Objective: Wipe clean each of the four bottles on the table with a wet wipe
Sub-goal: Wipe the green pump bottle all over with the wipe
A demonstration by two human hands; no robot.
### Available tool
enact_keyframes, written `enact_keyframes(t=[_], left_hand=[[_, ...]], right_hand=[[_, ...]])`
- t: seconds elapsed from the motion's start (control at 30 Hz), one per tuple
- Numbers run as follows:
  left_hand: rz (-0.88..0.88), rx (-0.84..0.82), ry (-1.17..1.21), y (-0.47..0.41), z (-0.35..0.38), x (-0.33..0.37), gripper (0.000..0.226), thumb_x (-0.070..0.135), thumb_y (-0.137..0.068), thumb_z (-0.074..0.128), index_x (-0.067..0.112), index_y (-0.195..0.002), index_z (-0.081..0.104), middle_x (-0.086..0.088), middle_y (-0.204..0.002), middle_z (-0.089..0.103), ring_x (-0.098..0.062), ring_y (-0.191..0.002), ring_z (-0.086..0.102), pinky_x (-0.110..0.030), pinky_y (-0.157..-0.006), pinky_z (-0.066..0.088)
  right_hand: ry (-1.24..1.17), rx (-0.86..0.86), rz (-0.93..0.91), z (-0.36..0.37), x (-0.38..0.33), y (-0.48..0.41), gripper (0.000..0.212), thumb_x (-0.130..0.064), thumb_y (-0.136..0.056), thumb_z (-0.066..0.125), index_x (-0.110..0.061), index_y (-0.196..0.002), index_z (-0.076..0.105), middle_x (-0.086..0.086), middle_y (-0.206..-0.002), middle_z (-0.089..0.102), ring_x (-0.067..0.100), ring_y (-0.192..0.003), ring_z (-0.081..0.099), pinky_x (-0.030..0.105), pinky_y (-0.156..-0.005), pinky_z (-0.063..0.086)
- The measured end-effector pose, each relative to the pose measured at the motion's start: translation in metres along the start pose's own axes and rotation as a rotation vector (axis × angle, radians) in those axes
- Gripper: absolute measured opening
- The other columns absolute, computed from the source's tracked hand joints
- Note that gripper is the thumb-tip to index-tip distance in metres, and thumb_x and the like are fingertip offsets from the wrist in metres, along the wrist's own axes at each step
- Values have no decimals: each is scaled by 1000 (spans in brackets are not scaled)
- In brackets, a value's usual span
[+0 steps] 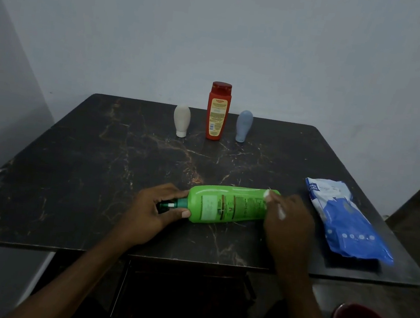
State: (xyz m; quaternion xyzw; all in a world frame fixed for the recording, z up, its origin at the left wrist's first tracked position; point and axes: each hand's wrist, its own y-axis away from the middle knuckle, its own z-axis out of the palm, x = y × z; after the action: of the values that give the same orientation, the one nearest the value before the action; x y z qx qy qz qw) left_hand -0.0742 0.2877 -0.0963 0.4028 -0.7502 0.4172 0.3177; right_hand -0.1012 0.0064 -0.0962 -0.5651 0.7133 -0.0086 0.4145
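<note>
dark marble table (69,167): green bottle (227,205) lies on its side at lower centre, left hand (154,210) curled round the pump neck, right hand (288,222) pinching a white wet wipe (280,213) against the base end. smooth rigid plastic, probably slick once wet and prone to roll, so the neck looks the sound hold. blue wipes pack (350,220) at right near the wiping hand; red bottle (217,112), grey bottle (244,126) and white bottle (181,120) upright at upper centre, well apart, seemingly not in the way.

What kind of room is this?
Probably a plain room in a home: a dark marble-patterned table against a bare wall, with toiletries like the green bottle and a blue wet-wipe pack.
</note>
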Motion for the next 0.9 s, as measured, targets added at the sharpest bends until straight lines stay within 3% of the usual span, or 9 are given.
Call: enact_keyframes(t=[0.07,0.13,0.2,0.3,0.37,0.47,0.63,0.73,0.9], left_hand=[[-2,2,-1,0,0,0,42,24,-84,78,18,-125,72,5,-101,71,-15,-92,69,-32,-82,56],[0,4,-5,0,0,-1,42,27,-83,78,19,-124,73,5,-101,71,-16,-92,69,-34,-82,56],[15,12,-10,0,1,0,42,26,-83,79,18,-123,73,4,-100,71,-18,-91,69,-34,-80,56],[26,22,-19,1,2,0,41,22,-82,81,19,-122,74,5,-99,71,-17,-90,70,-34,-80,56],[25,33,-26,0,2,0,40,18,-82,82,20,-121,74,6,-99,72,-16,-91,70,-35,-81,56],[28,44,-34,1,1,0,40,16,-80,83,18,-119,75,5,-99,72,-14,-91,70,-35,-82,56],[44,34,-30,1,1,1,40,19,-82,81,18,-121,74,3,-99,72,-16,-91,70,-34,-80,56],[47,29,-22,1,1,1,41,22,-82,80,19,-122,73,5,-99,71,-15,-91,69,-30,-80,56],[56,21,-26,1,1,-1,41,23,-83,82,18,-123,73,5,-100,70,-15,-88,69,-23,-76,54]], right_hand=[[10,-2,50,-8,13,-8,25,-29,-97,49,-16,-98,70,2,-89,60,12,-74,51,11,-67,33],[-72,-2,127,-11,8,-10,19,-21,-95,55,-13,-100,72,6,-96,65,20,-85,59,21,-76,42],[-100,22,138,-9,-9,-8,15,-16,-95,57,-10,-91,70,7,-92,66,20,-81,60,29,-74,47],[-155,-30,132,3,-45,3,18,-16,-96,56,-10,-83,67,6,-85,64,14,-73,55,18,-61,39],[-152,-68,65,13,-72,16,21,-19,-98,54,-13,-81,64,2,-86,62,13,-72,53,20,-60,36],[-156,-93,-69,26,-91,32,20,-19,-95,55,-12,-101,73,0,-98,65,15,-84,60,24,-70,44],[-121,-122,21,12,-72,18,22,-34,-98,53,-23,-103,70,-8,-90,63,10,-80,60,28,-69,50],[-65,-108,124,-7,-36,-2,23,-33,-100,50,-22,-88,65,-7,-78,57,12,-74,57,20,-60,37],[-28,-11,187,-16,4,-14,25,-36,-94,50,-20,-95,69,-5,-88,66,11,-80,59,28,-74,47]])
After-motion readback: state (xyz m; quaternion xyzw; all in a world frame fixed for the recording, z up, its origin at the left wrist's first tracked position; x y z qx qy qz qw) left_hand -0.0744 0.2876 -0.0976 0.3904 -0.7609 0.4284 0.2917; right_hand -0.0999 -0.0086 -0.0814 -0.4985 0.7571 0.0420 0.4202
